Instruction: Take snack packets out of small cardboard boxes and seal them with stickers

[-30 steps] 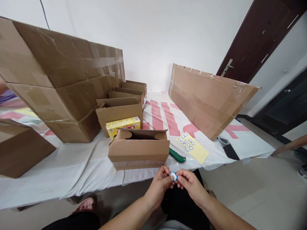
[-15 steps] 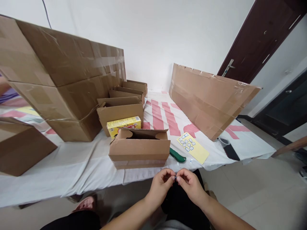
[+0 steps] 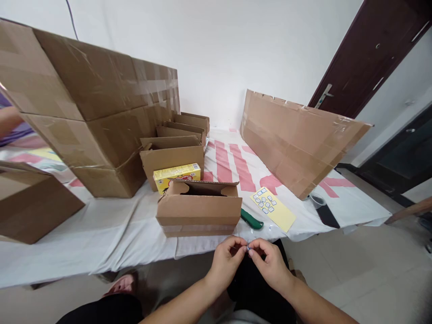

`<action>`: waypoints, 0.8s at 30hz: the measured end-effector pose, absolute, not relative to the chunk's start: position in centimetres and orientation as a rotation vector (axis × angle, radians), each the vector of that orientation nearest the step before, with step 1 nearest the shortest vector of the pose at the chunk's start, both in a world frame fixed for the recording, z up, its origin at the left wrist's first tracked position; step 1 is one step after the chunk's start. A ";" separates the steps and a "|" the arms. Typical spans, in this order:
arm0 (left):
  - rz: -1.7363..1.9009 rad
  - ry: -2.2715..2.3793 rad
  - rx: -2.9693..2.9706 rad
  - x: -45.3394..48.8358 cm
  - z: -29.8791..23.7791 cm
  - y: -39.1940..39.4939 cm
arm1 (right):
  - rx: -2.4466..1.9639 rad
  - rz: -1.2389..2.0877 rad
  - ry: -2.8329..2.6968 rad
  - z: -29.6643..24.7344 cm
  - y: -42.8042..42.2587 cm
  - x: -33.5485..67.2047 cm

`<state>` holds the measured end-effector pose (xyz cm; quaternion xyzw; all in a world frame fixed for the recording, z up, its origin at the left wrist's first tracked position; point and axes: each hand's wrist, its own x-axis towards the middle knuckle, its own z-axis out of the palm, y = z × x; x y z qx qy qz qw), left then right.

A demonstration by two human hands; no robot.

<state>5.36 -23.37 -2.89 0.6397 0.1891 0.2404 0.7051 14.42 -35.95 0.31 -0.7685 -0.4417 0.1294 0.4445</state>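
Note:
My left hand (image 3: 227,261) and my right hand (image 3: 268,263) meet fingertip to fingertip just below the table's front edge. Both pinch one small blue-and-white sticker (image 3: 249,248), seen almost edge-on. Directly above them a small open cardboard box (image 3: 199,211) stands on the white sheet. A yellow backing sheet (image 3: 272,209) with several more stickers lies to the right of that box. A green-handled tool (image 3: 251,220) rests between the box and the sheet.
A yellow product carton (image 3: 177,174) stands behind the small box, before a row of open cartons (image 3: 173,150). Large taped boxes (image 3: 87,108) fill the left. A flat cardboard panel (image 3: 297,135) leans at right. A tape roll (image 3: 315,199) sits near it. Another person's arm (image 3: 8,123) shows far left.
The sticker, flat-on and plainly visible a second ago, is now turned edge-on between my closed fingertips. Both hands have stayed at the table's front edge.

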 end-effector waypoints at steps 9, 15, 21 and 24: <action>0.560 0.411 1.509 5.3 -2.7 -23.4 | -1.892 0.304 -1.109 0.0 -36.0 14.5; 0.599 0.354 1.592 4.9 -2.2 -23.5 | -1.877 0.262 -1.146 0.0 -35.9 14.4; 0.636 0.303 1.758 4.7 -2.0 -23.4 | -1.863 0.347 -1.101 0.1 -35.9 14.4; 0.633 0.308 1.798 4.8 -2.2 -23.3 | -1.853 0.377 -1.084 0.0 -35.8 14.4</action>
